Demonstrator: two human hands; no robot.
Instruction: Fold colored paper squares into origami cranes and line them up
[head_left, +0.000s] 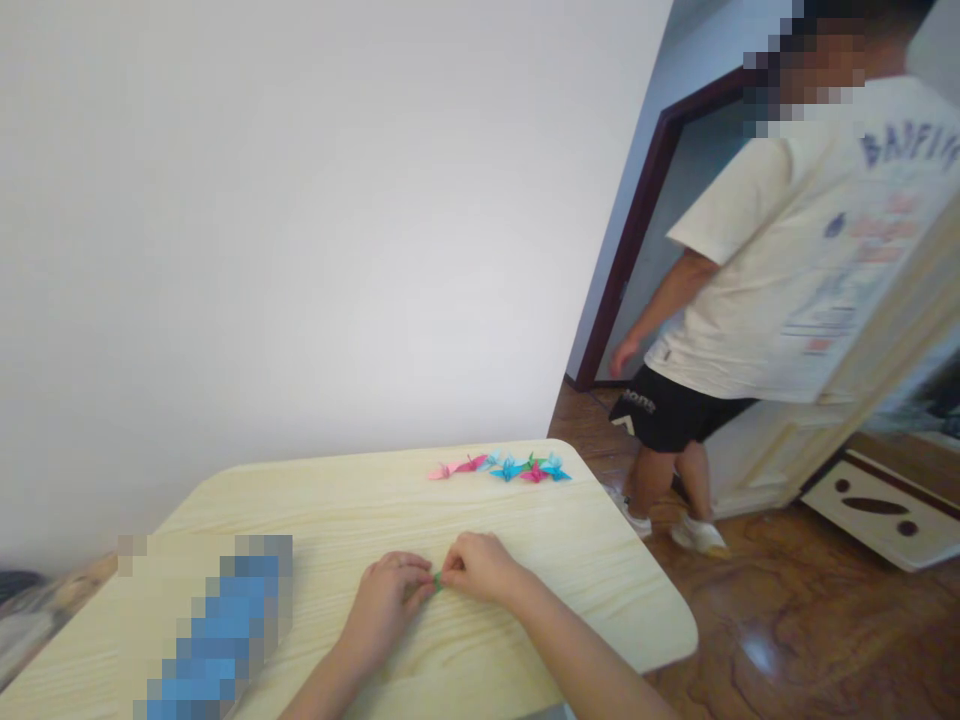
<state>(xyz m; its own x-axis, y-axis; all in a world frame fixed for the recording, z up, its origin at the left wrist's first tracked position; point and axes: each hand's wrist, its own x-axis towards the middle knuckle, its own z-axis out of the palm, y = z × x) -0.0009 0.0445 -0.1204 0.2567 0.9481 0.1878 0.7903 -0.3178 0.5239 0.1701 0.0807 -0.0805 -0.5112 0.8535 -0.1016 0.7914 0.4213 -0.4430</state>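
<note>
Between my two hands is a small piece of green paper, mostly hidden by the fingers. My left hand pinches its left side, thumb below and fingers above. From the right, my right hand grips the same paper with its fingertips, the other fingers curled in. Both hands rest low over the pale wooden table. Farther back on the tabletop sits a cluster of several folded paper cranes in pink, blue and green.
A blue object, blurred out by pixels, lies on the table at the left. A white wall rises behind the table. At the right, a person in a white T-shirt stands on the wooden floor beside a doorway. A low drawer is farther right.
</note>
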